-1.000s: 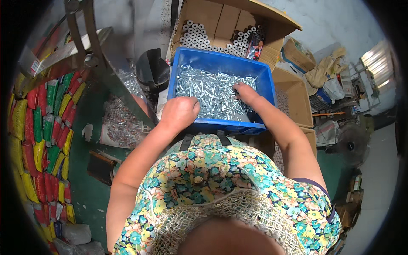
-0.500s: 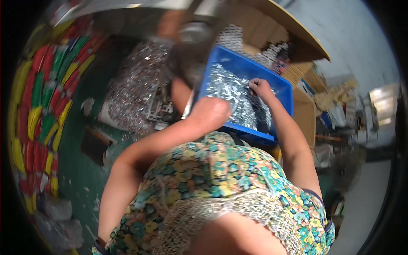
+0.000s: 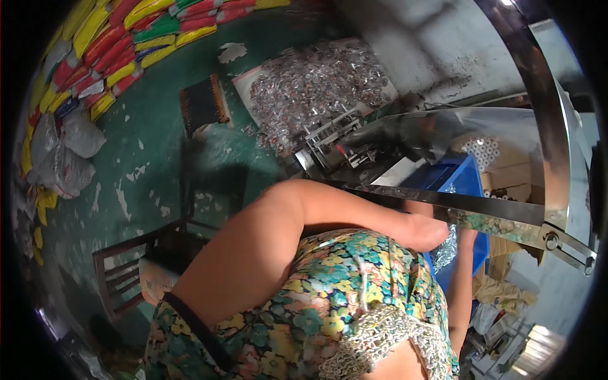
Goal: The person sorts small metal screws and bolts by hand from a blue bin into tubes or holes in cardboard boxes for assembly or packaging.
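My left hand (image 3: 432,233) rests at the near left side of a blue plastic bin (image 3: 476,183), its back toward me and its fingers hidden beyond the knuckles. My right forearm comes up along the bin's right part. Of my right hand (image 3: 467,235) only the wrist end shows, over the bin; a metal bar crosses in front of the rest. Small shiny metal pieces (image 3: 446,254) lie in the bin between my two hands. What either hand holds is out of sight.
A metal frame bar (image 3: 487,206) with a clear sheet spans above the bin. Left of it stands a small metal machine (image 3: 342,142), beyond which lies a heap of metal parts (image 3: 316,88). A cardboard box (image 3: 513,168) holds white rolls. Colourful sacks (image 3: 107,50) are stacked far left, beyond a wooden chair (image 3: 126,272).
The view has swung left, so the bin and both hands now appear farther right. The metal bar and clear sheet now cover my right hand, which was visible with bent fingers among the pieces.
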A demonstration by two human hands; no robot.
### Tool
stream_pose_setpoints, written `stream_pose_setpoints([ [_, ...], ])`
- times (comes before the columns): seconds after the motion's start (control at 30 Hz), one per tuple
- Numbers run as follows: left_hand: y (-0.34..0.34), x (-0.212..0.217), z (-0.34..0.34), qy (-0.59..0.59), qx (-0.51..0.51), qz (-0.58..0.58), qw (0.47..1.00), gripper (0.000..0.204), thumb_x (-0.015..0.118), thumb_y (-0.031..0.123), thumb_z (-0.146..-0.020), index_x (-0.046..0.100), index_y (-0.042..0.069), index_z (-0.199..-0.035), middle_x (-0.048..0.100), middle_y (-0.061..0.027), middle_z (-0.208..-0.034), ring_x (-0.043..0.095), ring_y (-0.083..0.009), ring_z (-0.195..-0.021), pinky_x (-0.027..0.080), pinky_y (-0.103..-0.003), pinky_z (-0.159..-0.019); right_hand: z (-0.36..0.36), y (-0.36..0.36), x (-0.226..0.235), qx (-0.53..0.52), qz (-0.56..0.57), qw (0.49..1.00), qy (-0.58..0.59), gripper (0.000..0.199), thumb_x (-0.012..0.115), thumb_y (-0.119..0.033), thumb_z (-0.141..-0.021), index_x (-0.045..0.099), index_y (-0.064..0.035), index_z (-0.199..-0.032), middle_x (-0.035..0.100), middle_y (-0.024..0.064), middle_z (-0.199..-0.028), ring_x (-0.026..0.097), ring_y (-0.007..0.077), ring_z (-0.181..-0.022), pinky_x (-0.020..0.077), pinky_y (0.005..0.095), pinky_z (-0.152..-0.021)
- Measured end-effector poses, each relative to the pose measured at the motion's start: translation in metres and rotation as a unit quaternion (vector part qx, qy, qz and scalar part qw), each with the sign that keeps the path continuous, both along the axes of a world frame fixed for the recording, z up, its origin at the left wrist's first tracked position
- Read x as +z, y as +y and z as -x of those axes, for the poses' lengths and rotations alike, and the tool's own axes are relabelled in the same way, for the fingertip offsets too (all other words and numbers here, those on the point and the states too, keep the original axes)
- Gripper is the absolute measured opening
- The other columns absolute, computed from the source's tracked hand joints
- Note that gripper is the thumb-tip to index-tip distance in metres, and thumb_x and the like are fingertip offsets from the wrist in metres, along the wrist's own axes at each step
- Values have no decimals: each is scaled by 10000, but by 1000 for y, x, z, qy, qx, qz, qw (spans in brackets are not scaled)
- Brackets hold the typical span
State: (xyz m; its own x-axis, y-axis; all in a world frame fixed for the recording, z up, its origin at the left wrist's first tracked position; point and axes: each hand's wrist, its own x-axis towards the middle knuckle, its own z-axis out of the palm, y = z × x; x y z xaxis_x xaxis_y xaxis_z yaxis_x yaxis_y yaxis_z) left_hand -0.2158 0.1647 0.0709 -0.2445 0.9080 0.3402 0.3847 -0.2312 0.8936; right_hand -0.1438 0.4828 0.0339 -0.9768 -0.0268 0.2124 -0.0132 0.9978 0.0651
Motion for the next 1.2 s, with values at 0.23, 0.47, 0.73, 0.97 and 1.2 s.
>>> stream_pose_setpoints([
  [0.23,-11,-28,5,-51,35,18,998,189,489,195,-905,594,46,-854,561,-90,-755,512,-211,-657,473,-376,-692,81,-110,97,-60,296,953,12,238,608,-238,-933,678,-48,-1059,647,15,-1036,594,165,-952,479,304,-817],
  [0.47,0,27,1,275,143,54,949,186,574,152,-771,619,52,-621,627,-164,-632,641,-346,-593,516,-455,-563,110,-155,144,-160,517,839,44,347,565,-125,-931,564,61,-1224,701,157,-951,697,164,-808,549,280,-749],
  [0.73,-2,47,-12,271,165,116,941,193,567,178,-868,652,49,-752,630,-184,-735,616,-382,-665,487,-469,-607,-203,-49,105,-338,585,708,206,265,514,-118,-975,590,60,-1155,666,113,-913,659,157,-753,565,288,-684],
  [0.97,3,51,-22,293,210,135,923,219,582,164,-934,640,-39,-876,556,-219,-667,432,-329,-533,417,-381,-530,-513,-33,15,-677,407,544,283,299,542,-250,-930,651,12,-1023,676,172,-898,668,277,-752,543,383,-684],
  [1.2,6,38,-14,324,190,204,904,247,561,149,-951,625,-90,-960,599,-215,-727,485,-256,-570,432,-368,-567,-655,-69,-136,-849,206,484,37,325,515,-311,-871,676,-47,-969,663,205,-1020,632,386,-969,497,456,-835],
])
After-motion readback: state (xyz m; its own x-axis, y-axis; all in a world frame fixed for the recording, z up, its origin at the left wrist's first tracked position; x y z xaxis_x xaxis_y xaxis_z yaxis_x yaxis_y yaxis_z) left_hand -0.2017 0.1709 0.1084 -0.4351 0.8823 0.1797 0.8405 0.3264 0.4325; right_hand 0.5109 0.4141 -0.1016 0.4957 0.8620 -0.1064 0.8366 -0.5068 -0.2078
